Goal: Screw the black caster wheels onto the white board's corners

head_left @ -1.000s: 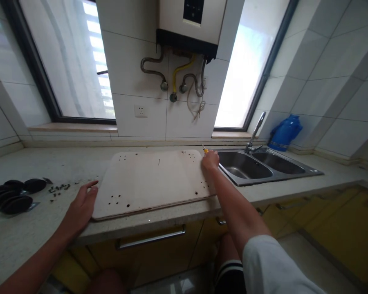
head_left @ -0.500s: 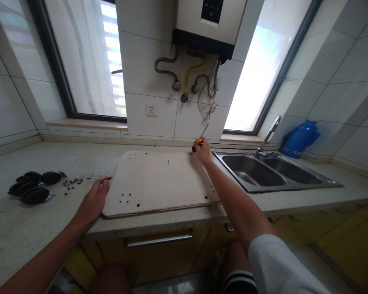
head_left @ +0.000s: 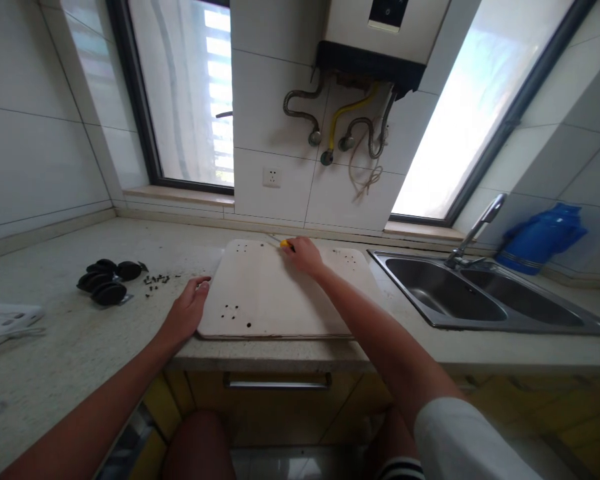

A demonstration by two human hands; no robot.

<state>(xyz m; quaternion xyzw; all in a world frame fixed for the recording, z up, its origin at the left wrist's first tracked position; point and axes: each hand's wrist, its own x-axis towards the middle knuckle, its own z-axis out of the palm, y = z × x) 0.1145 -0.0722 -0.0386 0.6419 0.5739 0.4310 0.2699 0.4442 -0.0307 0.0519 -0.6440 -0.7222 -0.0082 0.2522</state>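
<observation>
White rectangular board with rounded corners lies flat on the speckled pale countertop, left of the stainless-steel double sink. Left hand, fingers loosely extended, touches the board's left edge; right hand grips a yellow-and-black screwdriver near its far edge.

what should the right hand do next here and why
Perhaps lay the screwdriver down on the counter. The right hand holds it near the far edge of the board, pointing left, with no screw visible at its tip. What look like small loose screws and black casters lie off the board, to its left.
</observation>
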